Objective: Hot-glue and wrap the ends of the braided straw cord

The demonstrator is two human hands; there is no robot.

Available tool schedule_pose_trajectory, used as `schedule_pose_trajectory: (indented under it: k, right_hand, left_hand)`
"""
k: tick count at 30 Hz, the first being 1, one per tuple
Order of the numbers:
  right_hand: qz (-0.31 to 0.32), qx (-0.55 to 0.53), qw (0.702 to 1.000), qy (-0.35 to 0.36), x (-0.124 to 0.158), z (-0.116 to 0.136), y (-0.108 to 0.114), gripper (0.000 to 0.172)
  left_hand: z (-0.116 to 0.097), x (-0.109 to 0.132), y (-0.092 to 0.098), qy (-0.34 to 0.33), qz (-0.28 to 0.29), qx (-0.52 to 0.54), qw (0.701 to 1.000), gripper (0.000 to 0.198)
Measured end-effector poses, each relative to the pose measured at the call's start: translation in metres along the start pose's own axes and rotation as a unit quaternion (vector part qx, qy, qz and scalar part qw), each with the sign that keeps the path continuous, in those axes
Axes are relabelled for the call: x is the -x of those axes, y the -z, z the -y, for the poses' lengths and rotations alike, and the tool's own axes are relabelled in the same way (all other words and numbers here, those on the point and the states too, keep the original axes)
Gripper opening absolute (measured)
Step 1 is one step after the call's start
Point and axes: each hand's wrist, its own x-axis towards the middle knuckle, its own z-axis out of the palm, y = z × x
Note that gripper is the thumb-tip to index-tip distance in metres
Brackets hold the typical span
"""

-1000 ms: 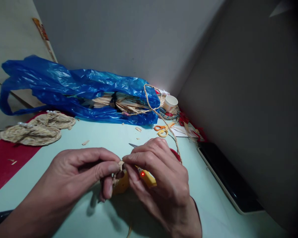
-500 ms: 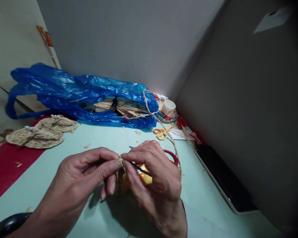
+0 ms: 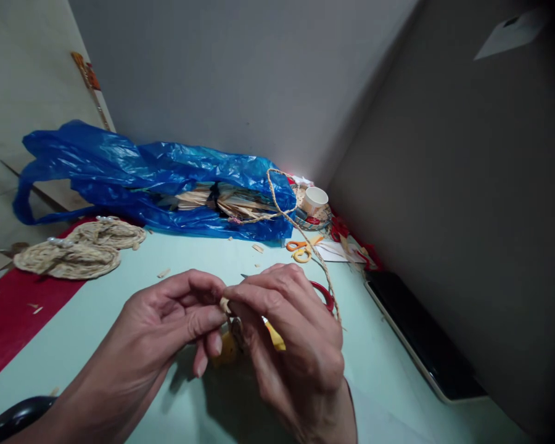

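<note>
The left hand (image 3: 166,327) has shifted rightward, both hands (image 3: 298,333) pinching a straw piece (image 3: 225,304), the white wall label (image 3: 513,37) unreadable.

One piece of pale straw-coloured fibre (image 3: 225,304), small in its visible part, is pinched at its upper end. It is raised above the desk (image 3: 388,382), well apart from the far edge. Lower portion partly hidden.

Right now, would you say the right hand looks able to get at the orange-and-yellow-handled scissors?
Probably yes: the scissors lie beyond the right hand, loops uncovered, though a braided cord appears to cross them and the hand is busy with a straw-coloured strip.
</note>
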Motion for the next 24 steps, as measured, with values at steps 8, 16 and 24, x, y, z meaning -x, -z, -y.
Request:
schedule_pose_trajectory:
  k: [8,16,24]
  right_hand:
    - [0.032,-0.013,0.999,0.005,0.001,-0.005,0.001,0.023]
    - [-0.027,-0.007,0.999,-0.038,0.008,-0.004,-0.004,0.037]
    - [-0.043,-0.061,0.989,-0.129,0.009,-0.004,-0.007,0.024]
  left_hand:
    - [0.002,0.001,0.002,-0.048,-0.015,0.013,0.999,0.018]
    - [0.004,0.003,0.005,-0.005,-0.045,-0.003,0.999,0.021]
    - [0.003,0.000,0.006,0.016,-0.056,0.006,0.998,0.020]
